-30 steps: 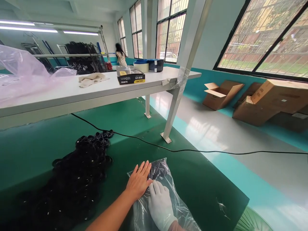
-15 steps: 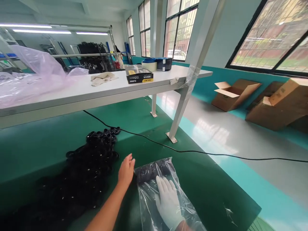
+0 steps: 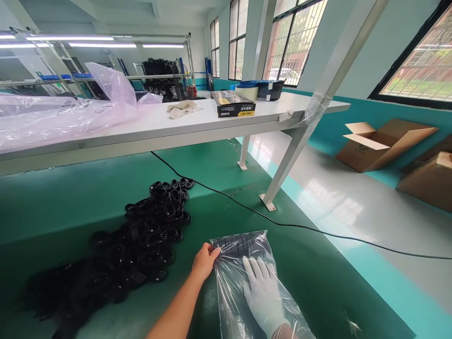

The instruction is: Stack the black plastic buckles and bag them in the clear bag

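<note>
1. Down on the green work surface [image 3: 310, 278] lies a clear plastic bag [image 3: 231, 282], flat, with a row of small black parts [image 3: 236, 245] packed across its far end.
2. The left hand [image 3: 205, 260], bare, sits at the bag's far left corner, its fingers curled and closing on the plastic edge beside the black parts; whether it truly pinches the film or only presses it I cannot tell.
3. The right hand [image 3: 263, 294], in a white glove, lies inside the bag, fingers spread and flat, palm down on the lower layer just short of the packed row.
4. Left of the bag, apart from it, a loose heap of black rubber rings [image 3: 141, 240] sprawls over the same green surface.
5. As I judge it, the step in hand is settling the parts at the closed end of the bag: one hand steadies the corner, the other smooths from within.
6. Any next move calls for a firm hold on that corner, so the thin film does not slide or bunch, and a gentle sweep of the gloved hand that keeps the row in line.
7. Beyond runs a white workbench [image 3: 183, 125] bearing a black and yellow box [image 3: 233, 104] and pink plastic sheeting [image 3: 63, 113]; a black cable [image 3: 300, 226] crosses the floor.
</note>
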Demonstrator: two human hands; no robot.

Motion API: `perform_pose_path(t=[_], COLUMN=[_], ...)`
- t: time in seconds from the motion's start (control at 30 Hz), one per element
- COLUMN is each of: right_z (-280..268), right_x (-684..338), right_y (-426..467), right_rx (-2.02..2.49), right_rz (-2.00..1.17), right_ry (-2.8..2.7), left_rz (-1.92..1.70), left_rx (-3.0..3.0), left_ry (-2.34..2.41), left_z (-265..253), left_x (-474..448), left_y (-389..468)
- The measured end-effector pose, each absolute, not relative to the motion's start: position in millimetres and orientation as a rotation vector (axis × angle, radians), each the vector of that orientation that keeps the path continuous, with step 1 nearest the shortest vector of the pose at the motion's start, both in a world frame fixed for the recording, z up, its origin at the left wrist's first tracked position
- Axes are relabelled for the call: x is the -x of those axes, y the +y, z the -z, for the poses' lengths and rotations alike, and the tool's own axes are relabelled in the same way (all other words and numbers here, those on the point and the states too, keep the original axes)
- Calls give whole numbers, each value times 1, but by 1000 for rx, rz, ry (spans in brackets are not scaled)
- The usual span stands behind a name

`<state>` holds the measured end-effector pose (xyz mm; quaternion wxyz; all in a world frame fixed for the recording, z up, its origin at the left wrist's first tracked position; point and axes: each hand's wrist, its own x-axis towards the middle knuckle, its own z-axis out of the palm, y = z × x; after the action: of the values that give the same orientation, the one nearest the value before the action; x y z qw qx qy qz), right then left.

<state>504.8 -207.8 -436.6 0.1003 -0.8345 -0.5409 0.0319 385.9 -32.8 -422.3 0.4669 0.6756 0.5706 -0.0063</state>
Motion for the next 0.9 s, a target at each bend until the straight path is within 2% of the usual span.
perform_pose_path(t=[0.4,0.63,0.9], right_z=[446,442,443], right_x=[-518,-527,-554], right_y=[-220,-244,-313], right_rx=[2480,2545,2505], right_rz=[-20,-66,-332], right_ry=[-1634,-1594,-1493], left_rz=[24,-4,-59], left_rx=[-1597,-1637,-1755], left_ry=[1420,1368,1400], left_z=[424,411,392], left_x=[-394,-385,-382], left_y=[-26,-69,-121])
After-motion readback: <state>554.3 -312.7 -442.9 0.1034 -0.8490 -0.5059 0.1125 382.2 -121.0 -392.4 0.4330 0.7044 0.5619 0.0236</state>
